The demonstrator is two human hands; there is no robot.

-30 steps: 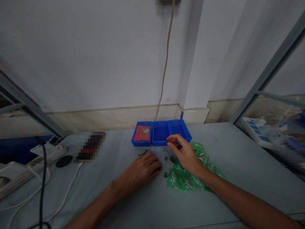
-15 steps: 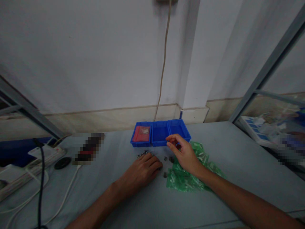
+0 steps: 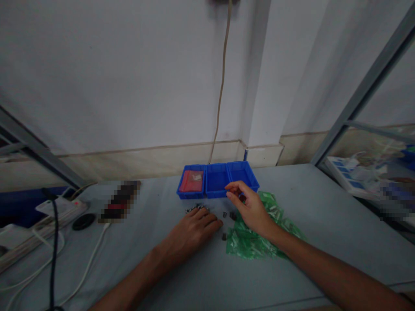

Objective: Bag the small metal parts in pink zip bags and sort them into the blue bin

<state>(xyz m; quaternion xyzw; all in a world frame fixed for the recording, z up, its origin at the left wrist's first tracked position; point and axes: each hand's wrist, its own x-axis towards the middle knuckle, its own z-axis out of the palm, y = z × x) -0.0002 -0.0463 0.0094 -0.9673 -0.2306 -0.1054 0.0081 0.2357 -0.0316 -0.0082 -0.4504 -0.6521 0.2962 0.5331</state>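
Note:
My left hand [image 3: 197, 224] lies palm down on the table, fingers stretched out and slightly spread. Its fingertips touch a small pile of shiny metal parts [image 3: 197, 208], partly hidden beneath them. My right hand [image 3: 248, 207] hovers in front of the blue bins, thumb and index finger curved with a small gap between the tips and nothing visible there. Under and beside it lies a crumpled green plastic bag [image 3: 249, 242]. Between the hands sit a few small dark metal pieces [image 3: 224, 236]. A red zip bag [image 3: 192, 181] rests in the left blue bin [image 3: 191, 195].
Two more blue bins, a middle one [image 3: 218, 178] and a right one [image 3: 241, 172], adjoin the left bin near the wall. At left are a pixelated phone-like object [image 3: 119, 202] on a white cable [image 3: 94, 255], a black disc [image 3: 83, 221] and a power strip [image 3: 29, 233].
My left hand's fingers have straightened and spread a little over the metal parts. The right hand has stayed nearly still; the view has shifted slightly.

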